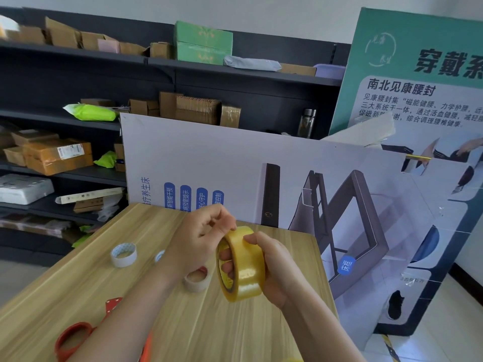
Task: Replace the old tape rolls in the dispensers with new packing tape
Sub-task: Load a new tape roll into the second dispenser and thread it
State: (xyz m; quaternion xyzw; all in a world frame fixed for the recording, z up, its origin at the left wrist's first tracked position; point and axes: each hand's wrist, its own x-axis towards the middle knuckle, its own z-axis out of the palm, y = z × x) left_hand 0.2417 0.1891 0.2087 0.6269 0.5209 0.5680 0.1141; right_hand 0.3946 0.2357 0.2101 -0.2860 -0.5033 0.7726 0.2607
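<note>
My spot: stockroom; dark shelves (86,54) stacked with cardboard boxes (57,155), product posters (261,178) behind my table (78,278).

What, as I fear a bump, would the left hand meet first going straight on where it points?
The yellow tape roll: the left hand pinches at its upper rim, while the right hand grips it.

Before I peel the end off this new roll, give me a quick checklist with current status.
1. New roll secured: ok, right hand grips the yellow tape roll.
2. Picking hand placed: ok, left hand pinches at the roll's top rim.
3. Tape end lifted: cannot tell.
4. Old rolls out of the way: ok, white roll and beige roll lie on the table.
5. Dispenser ready: cannot tell, red tool is partly hidden by the forearm.
</note>
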